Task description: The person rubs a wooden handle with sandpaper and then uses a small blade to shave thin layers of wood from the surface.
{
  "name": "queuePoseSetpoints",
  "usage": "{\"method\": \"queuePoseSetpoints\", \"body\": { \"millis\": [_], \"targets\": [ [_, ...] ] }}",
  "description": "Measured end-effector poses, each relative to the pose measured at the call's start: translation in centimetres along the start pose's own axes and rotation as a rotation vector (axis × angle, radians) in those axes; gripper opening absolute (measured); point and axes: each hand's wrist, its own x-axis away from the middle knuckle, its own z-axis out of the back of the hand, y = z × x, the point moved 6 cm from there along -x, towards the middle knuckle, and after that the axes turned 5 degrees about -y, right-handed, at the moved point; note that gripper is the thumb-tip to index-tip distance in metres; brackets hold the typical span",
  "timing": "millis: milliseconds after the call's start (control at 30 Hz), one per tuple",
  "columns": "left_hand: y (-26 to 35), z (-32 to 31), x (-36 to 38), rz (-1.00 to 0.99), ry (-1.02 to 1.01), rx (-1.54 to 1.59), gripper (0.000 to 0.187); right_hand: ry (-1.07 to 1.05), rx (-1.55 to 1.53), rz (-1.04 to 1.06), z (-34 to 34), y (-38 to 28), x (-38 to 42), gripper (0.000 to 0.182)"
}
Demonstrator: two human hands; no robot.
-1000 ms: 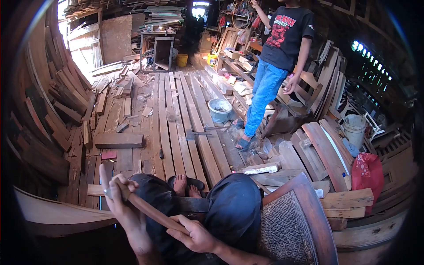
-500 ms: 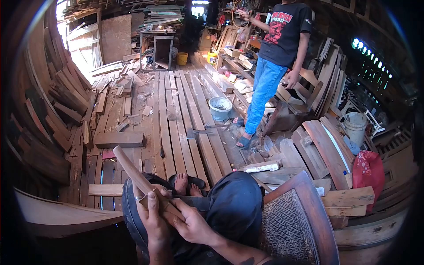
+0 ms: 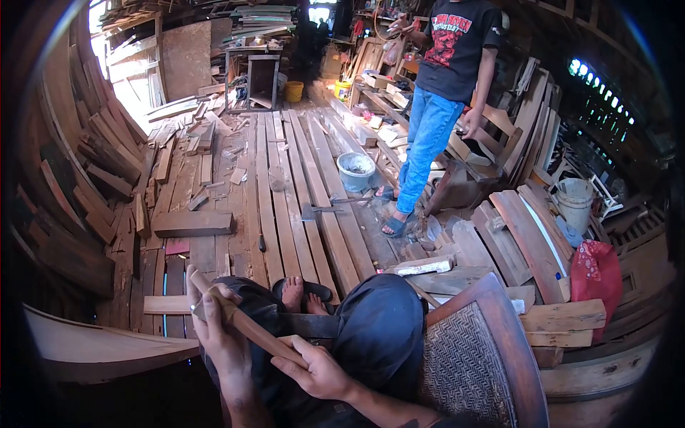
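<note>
One wooden bar (image 3: pixel 262 335), held aslant over the wearer's dark trousers (image 3: pixel 378 314). Left hand (image 3: pixel 227 332): I log it curled about the bar's upper part. Right hand (image 3: pixel 321 367): closed on its lower end, thumb laid along the wood. Also on my view: one woven panel (image 3: pixel 464 360), wood-framed, just beside the knee; one bucket (image 3: pixel 355 172), farther off on planks (image 3: pixel 289 214); one standing co-worker (image 3: pixel 435 121) in jeans, near the bucket.

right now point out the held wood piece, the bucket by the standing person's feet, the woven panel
Wood piece (image 3: pixel 260 334), head view: exposed middle
Bucket (image 3: pixel 356 184), head view: outer wall
Woven panel (image 3: pixel 467 364), head view: woven middle
</note>
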Motion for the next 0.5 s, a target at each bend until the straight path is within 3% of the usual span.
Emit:
{"method": "queuePoseSetpoints", "body": {
  "millis": [500],
  "targets": [
    [-2.5,-2.3,3.1,0.234,-0.128,0.039,0.057,0.079,-0.114,0.057,0.6,1.5,-0.2,0.038]
  ]
}}
